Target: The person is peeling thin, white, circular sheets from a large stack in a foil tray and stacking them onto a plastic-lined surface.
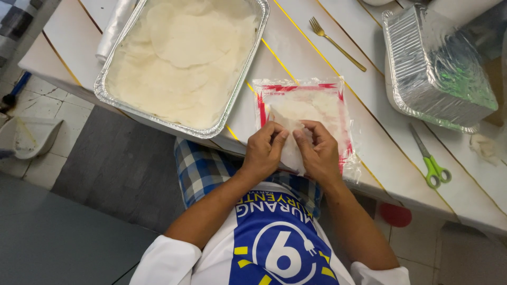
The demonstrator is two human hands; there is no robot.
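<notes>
Two foil trays [248,79] [417,89], one fork [335,43], one scissors [430,161].

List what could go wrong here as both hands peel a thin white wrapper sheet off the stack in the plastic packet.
1. The thin white wrapper sheet is pinched between the left hand and right hand; being so thin, it may tear.
2. The clear red-edged plastic packet lies near the white table's edge, so a pull could drag it off.
3. The wrappers in the large foil tray lie uncovered and may dry out.

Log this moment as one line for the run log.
left hand: pinching thin wrapper sheet | right hand: pinching same sheet | under: red-edged plastic packet | nearby: foil tray
</notes>
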